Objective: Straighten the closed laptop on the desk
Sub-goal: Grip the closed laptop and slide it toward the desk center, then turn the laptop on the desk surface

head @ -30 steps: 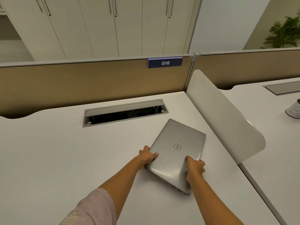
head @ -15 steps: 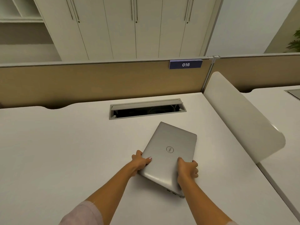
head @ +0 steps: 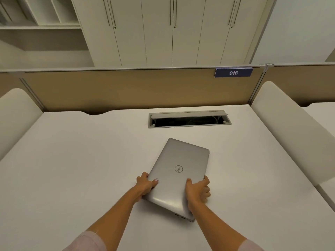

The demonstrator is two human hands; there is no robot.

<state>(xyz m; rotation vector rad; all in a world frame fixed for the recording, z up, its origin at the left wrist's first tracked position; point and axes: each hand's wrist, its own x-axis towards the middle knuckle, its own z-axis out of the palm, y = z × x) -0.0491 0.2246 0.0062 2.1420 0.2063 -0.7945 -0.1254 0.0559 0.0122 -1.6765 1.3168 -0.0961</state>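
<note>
While both hands grip its near end, the closed silver Dell laptop (head: pixel 178 175) lies flat on the white worktop (head: pixel 72 160), a little right of centre and well short of the open cable tray (head: pixel 189 119) set into the surface behind it. Its long sides run away from the person but lean to the right, so the lid sits skewed against the straight back edge of the worktop and the tan partition (head: pixel 126 89). The left hand (head: pixel 146 185) clamps the left edge, thumb lying on the lid and fingers (head: pixel 143 178) curled at the side. The right hand (head: pixel 197 192) is clamped on the right edge near the front corner, thumb on top, fingers wrapped down the side. Holding opposite edges like this gives a turning couple, which suits a twist on the spot rather than a lift. By my judgement the turn is not finished: the laptop needs to rotate anticlockwise until its edges run parallel to the cable tray. The smooth surface should let it slide easily, so overshooting is the main risk.
</note>
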